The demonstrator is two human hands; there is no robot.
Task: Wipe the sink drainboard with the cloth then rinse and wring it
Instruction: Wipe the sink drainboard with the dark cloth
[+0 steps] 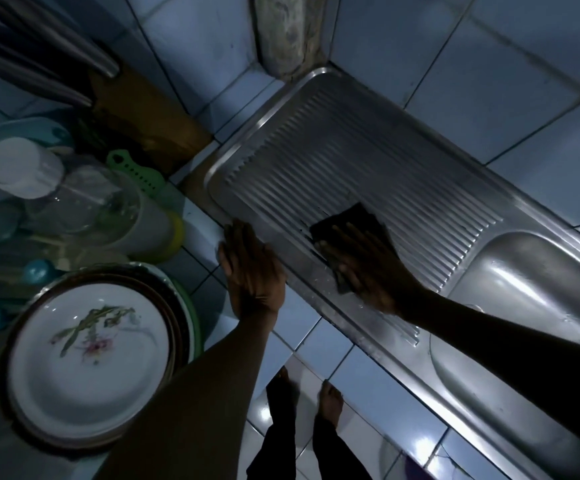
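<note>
pressed flat, the right hand (368, 268) lies palm down on the dark cloth (347, 223), fingers spread over it rather than curled around it; the cloth sits on the ribbed drainboard (333, 147), near its front edge. the left hand (250, 268) rests open, fingers together, on the front rim of the drainboard where steel meets the tiled counter (319, 344), holding nothing.

the drainboard is stainless steel, ridged across most of its width, with a few water drops near the cloth. it runs into one sink basin (524, 271) on the right. pale blue tiles cover the wall (489, 64) behind and the counter in front; the light is dim. a rough grey corner post (281, 36) stands where two tiled walls meet.

to the left is a crowded dish area: one white plate with a floral print (87, 365) on top of a stack whose count i cannot tell, one clear jar with a white lid (21, 168), one green perforated handle (136, 171), one yellow-rimmed container (174, 233). two bare feet (330, 400) stand on the tiled floor below.
</note>
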